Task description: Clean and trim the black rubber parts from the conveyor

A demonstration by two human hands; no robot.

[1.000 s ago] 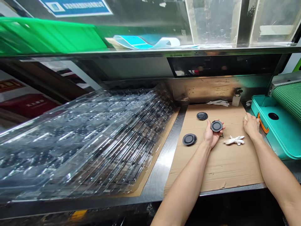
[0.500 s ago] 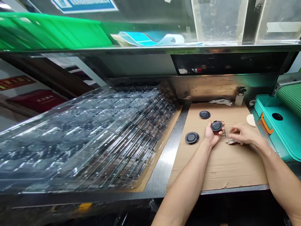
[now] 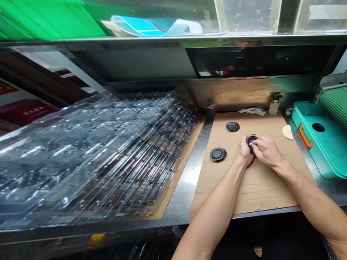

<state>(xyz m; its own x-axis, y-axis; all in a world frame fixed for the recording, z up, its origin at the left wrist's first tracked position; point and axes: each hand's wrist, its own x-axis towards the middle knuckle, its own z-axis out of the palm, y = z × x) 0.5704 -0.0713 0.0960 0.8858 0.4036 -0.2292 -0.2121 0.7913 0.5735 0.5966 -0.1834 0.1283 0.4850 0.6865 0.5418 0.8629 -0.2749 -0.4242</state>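
Note:
Over the cardboard sheet, my left hand holds a round black part, its face turned up. The fingers of my right hand are pinched on a small whitish piece against that face; the piece is mostly hidden. To the left on the cardboard lie two small piles of similar black discs, one nearer and one farther back. A cream-coloured round pad with a cut edge rests at the right.
Stacked clear plastic trays fill the left side. A teal bin with an orange handle stands at the right. A small bottle and a white glove are at the back, below a metal shelf.
My right hand has moved left, bringing the whitish piece onto the black part in my left hand. The camera view has shifted slightly.

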